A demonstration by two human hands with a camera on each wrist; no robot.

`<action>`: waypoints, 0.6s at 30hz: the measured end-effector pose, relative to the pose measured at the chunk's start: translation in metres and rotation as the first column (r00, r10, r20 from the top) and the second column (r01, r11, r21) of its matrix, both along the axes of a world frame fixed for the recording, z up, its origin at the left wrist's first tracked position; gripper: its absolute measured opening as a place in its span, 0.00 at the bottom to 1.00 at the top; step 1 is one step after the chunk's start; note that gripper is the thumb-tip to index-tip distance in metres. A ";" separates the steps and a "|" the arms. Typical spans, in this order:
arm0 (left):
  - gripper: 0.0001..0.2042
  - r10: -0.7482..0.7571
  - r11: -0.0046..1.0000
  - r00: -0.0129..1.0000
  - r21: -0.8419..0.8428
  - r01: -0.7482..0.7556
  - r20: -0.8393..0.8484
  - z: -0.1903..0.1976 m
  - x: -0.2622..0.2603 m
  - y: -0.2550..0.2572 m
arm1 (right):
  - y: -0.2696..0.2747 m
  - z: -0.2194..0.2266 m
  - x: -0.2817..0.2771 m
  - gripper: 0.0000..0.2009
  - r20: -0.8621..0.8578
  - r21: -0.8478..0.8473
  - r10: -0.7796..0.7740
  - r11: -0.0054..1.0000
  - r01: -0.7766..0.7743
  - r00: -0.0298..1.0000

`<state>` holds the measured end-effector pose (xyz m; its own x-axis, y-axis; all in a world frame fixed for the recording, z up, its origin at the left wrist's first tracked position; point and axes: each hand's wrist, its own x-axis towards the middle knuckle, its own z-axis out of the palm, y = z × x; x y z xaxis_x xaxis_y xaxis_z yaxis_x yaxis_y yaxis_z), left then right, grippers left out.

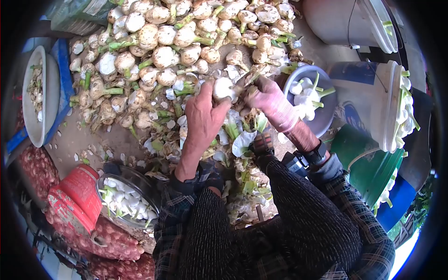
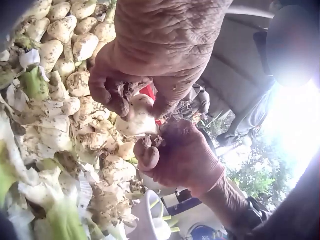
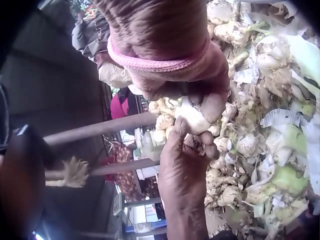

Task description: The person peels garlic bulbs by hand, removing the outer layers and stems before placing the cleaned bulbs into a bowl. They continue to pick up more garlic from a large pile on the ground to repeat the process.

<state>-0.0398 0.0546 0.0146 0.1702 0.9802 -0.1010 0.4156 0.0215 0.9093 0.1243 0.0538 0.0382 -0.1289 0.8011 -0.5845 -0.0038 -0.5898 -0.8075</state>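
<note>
A whitish garlic bulb point(image 1: 224, 89) is held between the two hands above a litter of peeled skins. The left hand point(image 1: 204, 122) grips it from the left, thumb along its near side; in the left wrist view the bulb point(image 2: 137, 116) shows between the left hand point(image 2: 160, 50) and the right. The right hand point(image 1: 275, 103), in a pinkish glove that leaves the fingertips bare, pinches brownish matter at the bulb's right side. In the right wrist view the right fingers curl over the bulb point(image 3: 192, 116), and the left hand point(image 3: 184, 185) supports it from below.
Unpeeled bulbs point(image 1: 165, 35) are heaped at the far side. A grey bowl point(image 1: 326, 114) of white bulbs stands right, beside a white bucket point(image 1: 373, 93) and a green bucket point(image 1: 368, 158). Lower left are a metal basin point(image 1: 156, 186) and a red bucket point(image 1: 77, 193).
</note>
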 end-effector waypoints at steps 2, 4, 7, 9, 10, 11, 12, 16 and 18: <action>0.15 -0.002 1.000 1.000 0.005 0.001 0.011 0.001 -0.003 -0.003 | 0.000 -0.008 -0.005 0.11 0.243 0.088 0.126 0.985 -0.151 0.962; 0.14 -0.004 1.000 1.000 0.007 0.004 0.029 0.003 -0.005 -0.006 | -0.003 0.003 -0.007 0.12 0.321 0.182 0.165 0.956 -0.232 0.932; 0.14 0.027 0.996 1.000 -0.089 -0.027 -0.005 0.002 -0.007 -0.008 | -0.005 -0.001 -0.004 0.11 0.067 0.065 0.021 0.998 -0.026 0.998; 0.14 0.133 0.983 0.971 -0.149 -0.104 0.196 -0.001 -0.005 -0.007 | -0.005 0.005 0.003 0.13 -0.048 -0.112 0.007 0.994 -0.012 0.999; 0.14 0.132 0.984 0.971 -0.148 -0.104 0.199 0.001 -0.004 -0.007 | -0.006 0.005 0.002 0.13 -0.046 -0.110 0.007 0.994 -0.012 0.999; 0.14 0.116 0.989 0.986 -0.105 -0.104 0.117 0.006 -0.005 -0.007 | -0.007 0.003 0.001 0.12 -0.007 -0.033 -0.004 0.999 0.004 1.000; 0.14 0.104 0.993 0.994 -0.064 -0.102 0.031 0.011 -0.006 -0.007 | -0.009 0.001 -0.001 0.11 0.029 0.042 -0.018 0.999 0.016 0.999; 0.15 0.125 0.990 0.992 0.069 -0.123 -0.022 0.019 0.008 -0.011 | -0.016 -0.007 -0.006 0.10 0.142 0.234 -0.031 0.972 -0.003 0.989; 0.16 0.090 0.928 0.959 0.371 0.017 -0.270 0.008 0.011 -0.012 | -0.017 -0.004 -0.006 0.10 0.179 0.263 -0.039 0.965 -0.010 0.983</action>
